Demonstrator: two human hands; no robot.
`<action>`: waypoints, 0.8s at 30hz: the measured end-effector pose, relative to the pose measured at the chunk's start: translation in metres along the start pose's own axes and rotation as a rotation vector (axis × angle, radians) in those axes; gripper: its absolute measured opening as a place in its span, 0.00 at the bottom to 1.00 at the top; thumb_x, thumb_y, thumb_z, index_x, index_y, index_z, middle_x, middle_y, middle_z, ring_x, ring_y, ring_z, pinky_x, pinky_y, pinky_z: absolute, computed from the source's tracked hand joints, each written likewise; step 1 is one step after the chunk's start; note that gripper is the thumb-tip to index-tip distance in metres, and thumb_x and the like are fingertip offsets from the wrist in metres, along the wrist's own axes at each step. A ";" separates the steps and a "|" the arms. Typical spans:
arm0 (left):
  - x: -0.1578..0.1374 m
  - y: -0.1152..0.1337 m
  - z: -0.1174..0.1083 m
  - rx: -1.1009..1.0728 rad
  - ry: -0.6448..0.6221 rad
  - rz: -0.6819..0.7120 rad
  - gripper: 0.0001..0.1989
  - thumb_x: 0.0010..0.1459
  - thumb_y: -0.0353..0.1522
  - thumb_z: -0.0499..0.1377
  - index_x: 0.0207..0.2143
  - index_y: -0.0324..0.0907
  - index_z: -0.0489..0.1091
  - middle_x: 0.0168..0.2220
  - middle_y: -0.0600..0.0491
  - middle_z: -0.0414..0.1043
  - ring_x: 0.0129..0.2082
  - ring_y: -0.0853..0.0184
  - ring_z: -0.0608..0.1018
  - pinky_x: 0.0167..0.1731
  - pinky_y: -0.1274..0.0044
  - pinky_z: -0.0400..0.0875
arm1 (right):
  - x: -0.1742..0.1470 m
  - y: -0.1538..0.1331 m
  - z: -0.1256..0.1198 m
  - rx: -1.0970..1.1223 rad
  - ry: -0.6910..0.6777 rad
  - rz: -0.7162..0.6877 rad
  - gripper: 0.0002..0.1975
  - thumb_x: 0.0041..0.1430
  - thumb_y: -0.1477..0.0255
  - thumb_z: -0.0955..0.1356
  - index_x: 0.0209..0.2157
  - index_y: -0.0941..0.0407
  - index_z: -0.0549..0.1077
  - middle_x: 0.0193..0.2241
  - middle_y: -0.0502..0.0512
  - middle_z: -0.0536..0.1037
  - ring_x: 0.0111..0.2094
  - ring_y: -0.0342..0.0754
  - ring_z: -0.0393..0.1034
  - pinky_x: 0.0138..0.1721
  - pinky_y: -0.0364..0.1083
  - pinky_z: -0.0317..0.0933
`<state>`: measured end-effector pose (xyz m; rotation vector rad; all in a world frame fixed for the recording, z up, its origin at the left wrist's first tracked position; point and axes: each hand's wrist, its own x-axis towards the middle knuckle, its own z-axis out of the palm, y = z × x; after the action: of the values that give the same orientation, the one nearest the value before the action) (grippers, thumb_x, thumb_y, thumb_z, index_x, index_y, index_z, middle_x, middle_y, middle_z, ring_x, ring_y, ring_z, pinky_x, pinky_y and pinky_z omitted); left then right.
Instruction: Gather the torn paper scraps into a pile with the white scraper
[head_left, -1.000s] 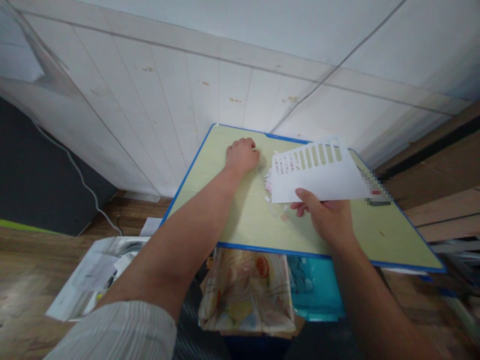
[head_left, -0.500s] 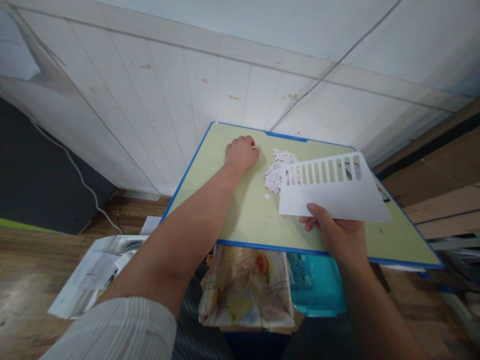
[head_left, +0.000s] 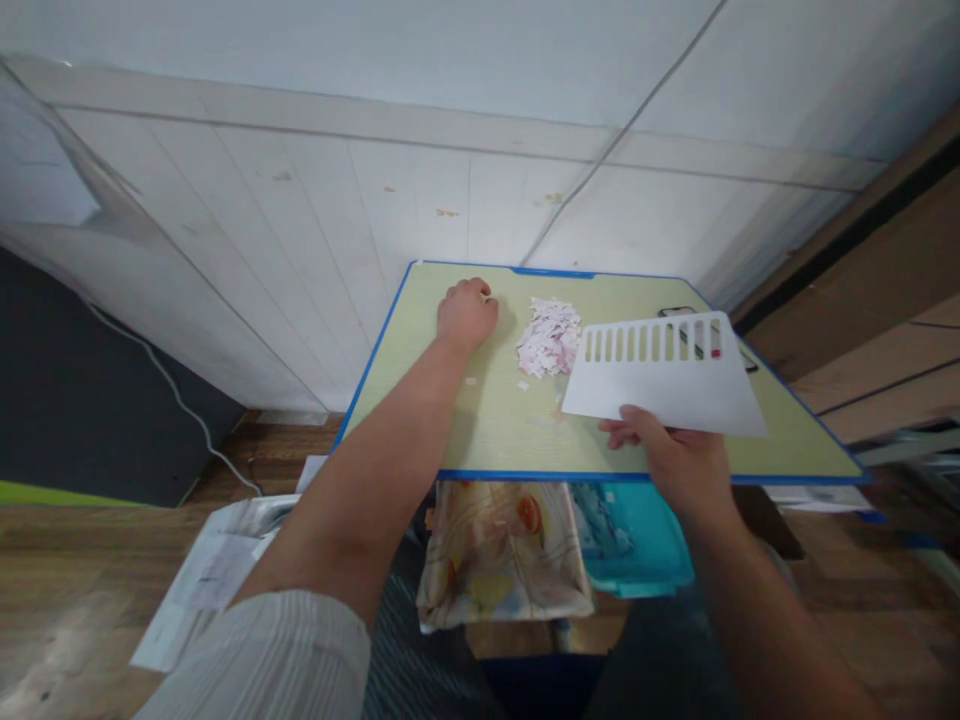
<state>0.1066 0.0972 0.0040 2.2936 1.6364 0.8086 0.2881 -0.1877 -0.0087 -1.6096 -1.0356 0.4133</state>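
Observation:
My right hand (head_left: 675, 450) grips the lower edge of a white sheet (head_left: 664, 395) with a row of long slots along its far side, thumb on top. The sheet is held tilted above the pale yellow board (head_left: 495, 440), which has a blue rim. Left of the sheet lies a heap of small white and pinkish paper scraps (head_left: 551, 335), with a few loose bits near it. My left hand (head_left: 466, 312) rests on the board left of the heap, fingers curled under. Whether anything is in those fingers is hidden.
Dark-framed glasses (head_left: 677, 311) lie behind the sheet, partly covered. Below the board's near edge are a patterned cloth (head_left: 502, 560) and a turquoise tub (head_left: 645, 550). The white panelled wall (head_left: 420, 210) stands behind the board, with cardboard (head_left: 885, 280) at the right.
My view has tilted and shifted, so the board sits differently in it. The slotted sheet has shifted right relative to the scraps, showing more of the heap. My left hand stays on the board.

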 end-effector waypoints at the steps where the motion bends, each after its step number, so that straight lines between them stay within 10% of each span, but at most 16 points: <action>1: -0.002 -0.001 -0.002 0.004 0.005 -0.003 0.16 0.71 0.31 0.57 0.56 0.46 0.79 0.63 0.44 0.81 0.65 0.53 0.79 0.65 0.64 0.72 | -0.001 0.001 0.002 0.002 0.005 -0.005 0.14 0.62 0.62 0.74 0.24 0.53 0.81 0.25 0.58 0.86 0.28 0.55 0.82 0.42 0.53 0.78; 16: -0.091 -0.046 -0.071 0.152 0.007 -0.066 0.18 0.75 0.37 0.56 0.60 0.43 0.79 0.66 0.41 0.80 0.68 0.52 0.79 0.68 0.65 0.71 | 0.017 0.007 0.016 0.257 -0.002 0.046 0.14 0.46 0.58 0.74 0.25 0.56 0.76 0.22 0.61 0.84 0.19 0.50 0.75 0.26 0.48 0.74; 24: -0.098 -0.046 -0.064 0.239 -0.047 -0.027 0.20 0.74 0.37 0.55 0.62 0.44 0.77 0.67 0.40 0.78 0.70 0.49 0.76 0.70 0.60 0.69 | 0.012 0.003 0.015 0.222 -0.087 0.013 0.13 0.46 0.58 0.74 0.22 0.54 0.77 0.21 0.59 0.83 0.19 0.51 0.75 0.25 0.48 0.73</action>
<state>0.0117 0.0143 0.0050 2.4186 1.8261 0.5755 0.2847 -0.1689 -0.0131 -1.4112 -1.0071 0.5907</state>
